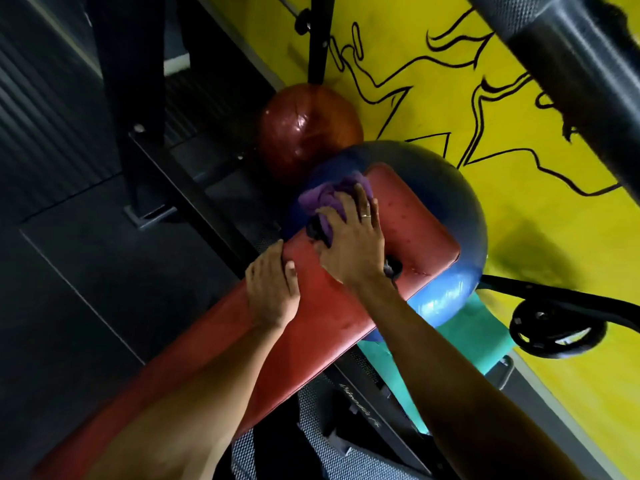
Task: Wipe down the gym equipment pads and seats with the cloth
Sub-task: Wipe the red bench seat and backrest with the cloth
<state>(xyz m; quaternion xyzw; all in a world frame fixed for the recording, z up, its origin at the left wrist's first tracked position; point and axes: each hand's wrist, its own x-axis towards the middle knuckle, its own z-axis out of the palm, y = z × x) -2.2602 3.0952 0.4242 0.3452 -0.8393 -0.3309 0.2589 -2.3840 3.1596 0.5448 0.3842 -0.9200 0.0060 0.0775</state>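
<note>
A long red padded bench [408, 223] runs from the lower left up to the middle of the view. My right hand [353, 244] presses a bunched purple cloth [329, 199] flat onto the pad near its far end; part of the cloth is hidden under the palm. My left hand [272, 289] grips the left edge of the bench, thumb on top and fingers curled over the side. A small tear shows in the pad beside my right wrist.
A blue exercise ball [446, 296] sits behind and under the bench end, a red-brown ball [308, 129] beyond it. A yellow wall with black drawings [519, 168] fills the right. A black weight plate [554, 330], a teal mat [474, 330] and black machine frames surround the bench.
</note>
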